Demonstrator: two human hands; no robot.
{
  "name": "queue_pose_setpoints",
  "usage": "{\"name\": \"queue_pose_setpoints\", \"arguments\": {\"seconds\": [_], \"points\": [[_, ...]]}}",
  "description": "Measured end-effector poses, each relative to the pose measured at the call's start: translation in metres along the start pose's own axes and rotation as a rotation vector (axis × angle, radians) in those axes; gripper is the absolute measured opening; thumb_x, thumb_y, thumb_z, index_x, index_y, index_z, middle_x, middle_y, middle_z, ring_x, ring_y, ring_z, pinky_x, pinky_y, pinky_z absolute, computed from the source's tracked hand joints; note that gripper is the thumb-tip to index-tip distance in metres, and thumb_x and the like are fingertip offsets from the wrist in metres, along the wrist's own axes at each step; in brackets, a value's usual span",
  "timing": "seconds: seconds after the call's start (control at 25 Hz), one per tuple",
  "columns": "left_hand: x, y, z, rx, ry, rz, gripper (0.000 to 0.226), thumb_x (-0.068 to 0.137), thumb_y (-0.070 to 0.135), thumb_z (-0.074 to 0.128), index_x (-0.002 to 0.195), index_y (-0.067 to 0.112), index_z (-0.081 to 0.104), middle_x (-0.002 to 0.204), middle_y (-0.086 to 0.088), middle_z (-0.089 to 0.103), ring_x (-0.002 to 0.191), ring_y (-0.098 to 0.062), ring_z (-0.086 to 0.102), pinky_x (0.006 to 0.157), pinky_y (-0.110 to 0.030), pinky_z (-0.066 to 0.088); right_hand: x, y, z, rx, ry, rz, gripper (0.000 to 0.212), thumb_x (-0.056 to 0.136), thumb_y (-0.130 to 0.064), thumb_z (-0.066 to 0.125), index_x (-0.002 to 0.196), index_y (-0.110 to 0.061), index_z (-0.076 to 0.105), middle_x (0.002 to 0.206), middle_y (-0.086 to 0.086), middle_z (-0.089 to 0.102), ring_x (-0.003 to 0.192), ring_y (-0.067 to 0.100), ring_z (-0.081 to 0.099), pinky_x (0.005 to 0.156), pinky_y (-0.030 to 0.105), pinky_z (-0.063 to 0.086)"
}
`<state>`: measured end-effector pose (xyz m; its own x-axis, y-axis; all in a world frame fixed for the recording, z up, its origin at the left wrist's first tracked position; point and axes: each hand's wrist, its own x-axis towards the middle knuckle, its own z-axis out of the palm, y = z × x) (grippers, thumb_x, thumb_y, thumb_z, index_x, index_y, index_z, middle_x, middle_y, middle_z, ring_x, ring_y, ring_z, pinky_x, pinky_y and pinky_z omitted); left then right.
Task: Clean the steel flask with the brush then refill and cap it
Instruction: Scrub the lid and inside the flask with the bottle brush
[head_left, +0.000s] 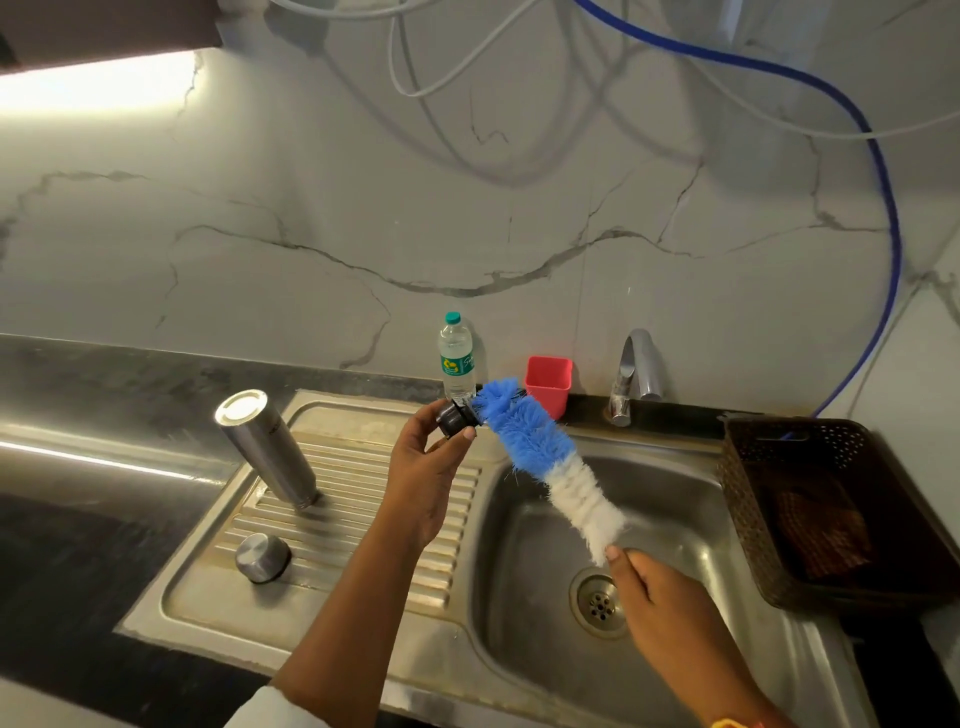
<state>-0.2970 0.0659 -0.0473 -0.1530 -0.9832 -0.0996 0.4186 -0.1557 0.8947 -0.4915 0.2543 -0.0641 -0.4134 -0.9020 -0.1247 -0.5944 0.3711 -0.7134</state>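
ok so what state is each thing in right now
steel flask: cap off, upside down on the drainboard
steel cap: off, resting on the drainboard
black stopper: held in the left hand
brush: held by the right hand, blue end at the stopper
water bottle: upright, capped
tap: no water running

Red cup (548, 384) nr tap (635, 364), brown basket (748, 509) rt.

1. A dark stone counter (104, 395) in front of me carries a steel sink unit (208, 618) across the middle of the frame.
2. On its ribbed drainboard (363, 483), centre left, the steel flask (267, 449) stands mouth down, with the steel cap (262, 557) below it, apart.
3. Along the back edge are a plastic bottle (456, 358), a red cup (548, 384) and a tap (631, 379).
4. At the right stands a brown basket (748, 499).
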Motion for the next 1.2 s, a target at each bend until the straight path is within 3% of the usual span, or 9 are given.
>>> {"name": "queue_pose_setpoints", "arguments": {"seconds": [0.2,0.4,0.52,0.64,0.84,0.96,1.08,1.2], "points": [[-0.012,-0.009,0.012,0.2,-0.027,0.037,0.055,0.079,-0.011,0.078,0.127,0.012,0.061,0.103,0.002,0.079,0.095,-0.013,0.074,0.08,-0.024,0.058,0.02,-0.012,0.001,-0.106,0.056,-0.031,0.048,0.098,-0.056,0.035,0.07,-0.021,0.053,0.056,-0.002,0.06,0.058,0.016,0.059,0.06,0.04,0.05],[0.001,-0.003,0.007,0.288,0.099,0.132,0.055,0.076,-0.005,0.084,0.122,0.019,0.063,0.109,0.002,0.077,0.106,-0.014,0.072,0.083,-0.027,0.058,0.0,-0.006,0.001,-0.256,0.102,-0.128,0.044,0.097,-0.06,0.023,0.078,-0.027,0.047,0.053,-0.006,0.05,0.058,0.017,0.057,0.057,0.041,0.048],[-0.003,-0.009,0.009,0.394,0.032,0.158,0.055,0.074,-0.005,0.086,0.119,0.017,0.065,0.115,-0.002,0.074,0.11,-0.015,0.07,0.089,-0.032,0.06,0.007,-0.011,-0.004,-0.384,0.198,-0.169,0.043,0.097,-0.059,0.018,0.089,-0.03,0.049,0.062,-0.008,0.055,0.063,0.015,0.06,0.058,0.037,0.05],[-0.005,-0.016,0.013,0.425,0.038,0.171,0.056,0.073,-0.002,0.088,0.12,0.019,0.066,0.119,-0.005,0.072,0.112,-0.017,0.069,0.093,-0.036,0.059,0.013,-0.015,-0.004,-0.452,0.192,-0.175,0.042,0.098,-0.058,0.019,0.094,-0.032,0.051,0.069,-0.007,0.061,0.066,0.016,0.062,0.057,0.035,0.049],[0.004,0.002,0.002,0.417,0.146,0.21,0.052,0.076,-0.001,0.087,0.117,0.023,0.065,0.116,0.0,0.072,0.109,-0.01,0.069,0.088,-0.027,0.06,-0.003,-0.002,-0.005,-0.423,0.138,-0.167,0.042,0.096,-0.06,0.014,0.086,-0.032,0.044,0.06,-0.009,0.054,0.058,0.012,0.059,0.058,0.036,0.052],[-0.002,-0.009,0.008,0.475,0.057,0.201,0.053,0.074,-0.003,0.088,0.116,0.018,0.065,0.118,-0.007,0.071,0.111,-0.019,0.07,0.091,-0.034,0.061,0.013,-0.015,-0.002,-0.429,0.184,-0.236,0.039,0.099,-0.056,0.02,0.089,-0.031,0.048,0.057,-0.009,0.049,0.057,0.014,0.058,0.054,0.038,0.05],[-0.006,-0.016,0.012,0.502,0.066,0.204,0.051,0.073,0.0,0.089,0.113,0.021,0.065,0.118,-0.006,0.071,0.11,-0.017,0.07,0.092,-0.038,0.06,0.017,-0.015,0.001,-0.433,0.166,-0.231,0.041,0.099,-0.056,0.021,0.094,-0.029,0.051,0.058,-0.007,0.049,0.061,0.018,0.06,0.055,0.039,0.048],[-0.002,-0.007,0.007,0.433,0.14,0.196,0.049,0.075,-0.001,0.087,0.113,0.02,0.064,0.115,-0.005,0.072,0.102,-0.01,0.073,0.084,-0.027,0.061,-0.001,-0.006,0.0,-0.399,0.141,-0.185,0.041,0.097,-0.059,0.018,0.088,-0.029,0.045,0.058,-0.007,0.051,0.061,0.019,0.06,0.057,0.039,0.049]]}}
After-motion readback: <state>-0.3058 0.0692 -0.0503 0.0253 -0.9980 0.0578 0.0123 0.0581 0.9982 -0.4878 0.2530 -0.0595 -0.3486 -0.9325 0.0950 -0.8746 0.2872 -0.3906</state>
